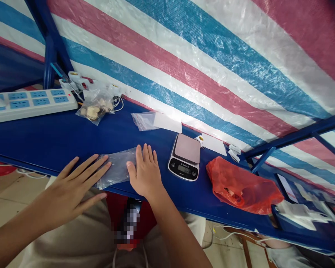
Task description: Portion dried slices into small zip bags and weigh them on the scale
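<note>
A clear plastic bag lies flat on the blue table, close to its front edge. My left hand rests at the bag's left end, palm down, with the fingers stretched out and spread. On the bag's right end lies my right hand, its fingers straight and the thumb apart. Neither hand grips anything. Just right of my right hand stands a kitchen scale with a bare weighing plate; its display is too small to read.
A white power strip and a clear bag of pale round pieces sit at the left. Behind are a zip bag and white paper. A red plastic bag lies right of the scale. Striped sheeting hangs behind the table.
</note>
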`<control>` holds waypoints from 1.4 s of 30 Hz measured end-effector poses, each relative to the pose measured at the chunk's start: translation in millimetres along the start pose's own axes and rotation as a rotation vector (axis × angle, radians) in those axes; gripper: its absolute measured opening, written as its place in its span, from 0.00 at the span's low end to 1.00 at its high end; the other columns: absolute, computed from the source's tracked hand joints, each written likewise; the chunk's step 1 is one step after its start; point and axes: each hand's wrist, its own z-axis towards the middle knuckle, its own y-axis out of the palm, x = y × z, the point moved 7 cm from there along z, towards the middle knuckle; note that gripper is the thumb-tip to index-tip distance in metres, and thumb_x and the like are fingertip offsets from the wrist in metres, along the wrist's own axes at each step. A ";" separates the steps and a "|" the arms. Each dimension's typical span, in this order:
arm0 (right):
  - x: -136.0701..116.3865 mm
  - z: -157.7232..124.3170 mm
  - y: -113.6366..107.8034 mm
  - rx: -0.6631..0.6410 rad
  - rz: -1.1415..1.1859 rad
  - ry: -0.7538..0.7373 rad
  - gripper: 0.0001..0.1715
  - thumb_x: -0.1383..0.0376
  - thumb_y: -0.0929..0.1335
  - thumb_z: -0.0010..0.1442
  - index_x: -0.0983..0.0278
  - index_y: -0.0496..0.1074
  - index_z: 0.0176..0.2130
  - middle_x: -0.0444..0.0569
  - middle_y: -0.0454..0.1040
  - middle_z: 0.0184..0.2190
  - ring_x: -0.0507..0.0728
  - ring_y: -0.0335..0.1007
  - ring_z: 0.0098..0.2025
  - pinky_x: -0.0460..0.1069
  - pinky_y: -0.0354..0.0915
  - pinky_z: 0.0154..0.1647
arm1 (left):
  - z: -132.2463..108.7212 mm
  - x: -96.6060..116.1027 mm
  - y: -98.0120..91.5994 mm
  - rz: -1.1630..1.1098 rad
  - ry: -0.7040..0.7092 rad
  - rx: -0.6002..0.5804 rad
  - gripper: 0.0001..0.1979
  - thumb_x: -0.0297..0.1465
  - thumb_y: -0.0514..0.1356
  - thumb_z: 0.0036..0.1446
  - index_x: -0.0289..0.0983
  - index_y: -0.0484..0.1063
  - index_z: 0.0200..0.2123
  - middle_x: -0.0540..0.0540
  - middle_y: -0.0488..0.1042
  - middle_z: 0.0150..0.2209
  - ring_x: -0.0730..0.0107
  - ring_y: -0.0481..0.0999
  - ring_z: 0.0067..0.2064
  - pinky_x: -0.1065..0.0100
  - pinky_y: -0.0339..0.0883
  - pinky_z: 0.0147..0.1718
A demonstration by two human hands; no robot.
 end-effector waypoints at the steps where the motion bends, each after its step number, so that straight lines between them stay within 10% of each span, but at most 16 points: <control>1: 2.0 -0.4 -2.3 0.016 0.047 0.004 0.41 0.48 0.51 0.76 0.70 0.47 0.76 0.59 0.43 0.77 0.65 0.33 0.78 0.67 0.42 0.77 | -3.4 -3.6 -0.5 -0.004 -0.010 0.001 0.44 0.50 0.58 0.60 0.60 0.41 0.74 0.52 0.56 0.73 0.42 0.63 0.71 0.34 0.52 0.69; 10: 32.5 -67.5 -42.5 0.473 0.577 0.127 0.27 0.56 0.56 0.77 0.62 0.67 0.66 0.53 0.70 0.67 0.59 0.61 0.71 0.60 0.61 0.71 | -7.5 -9.0 4.5 -0.081 -0.108 -0.053 0.37 0.48 0.55 0.62 0.67 0.47 0.72 0.59 0.59 0.72 0.45 0.65 0.69 0.34 0.52 0.70; 20: 42.1 -106.4 -36.8 0.412 0.477 0.171 0.21 0.61 0.60 0.74 0.61 0.72 0.60 0.54 0.75 0.61 0.60 0.69 0.65 0.60 0.67 0.66 | 13.7 16.4 2.8 -0.211 -0.197 -0.030 0.28 0.48 0.54 0.64 0.53 0.65 0.66 0.49 0.56 0.74 0.42 0.58 0.73 0.37 0.55 0.69; 23: 39.4 -101.3 -31.2 0.373 0.447 0.174 0.22 0.61 0.60 0.74 0.63 0.72 0.60 0.55 0.74 0.62 0.60 0.67 0.67 0.60 0.66 0.67 | 16.0 8.0 3.3 -0.290 -0.349 -0.025 0.29 0.49 0.55 0.63 0.48 0.62 0.65 0.46 0.58 0.73 0.42 0.63 0.70 0.54 0.79 0.47; 27: 41.3 -98.0 -27.6 0.398 0.454 0.187 0.22 0.61 0.60 0.74 0.65 0.71 0.60 0.56 0.75 0.61 0.60 0.68 0.66 0.61 0.66 0.66 | 23.2 3.9 -4.8 -0.392 -0.425 0.039 0.31 0.48 0.56 0.62 0.49 0.59 0.67 0.44 0.62 0.68 0.47 0.70 0.62 0.67 0.73 0.24; 42: 28.0 -96.6 -23.3 0.389 0.250 0.048 0.22 0.66 0.61 0.72 0.68 0.71 0.61 0.55 0.76 0.59 0.61 0.65 0.67 0.60 0.66 0.66 | 37.0 -24.5 -1.5 -0.470 -0.455 0.155 0.24 0.42 0.59 0.64 0.43 0.67 0.61 0.42 0.69 0.57 0.68 0.78 0.45 0.71 0.72 0.29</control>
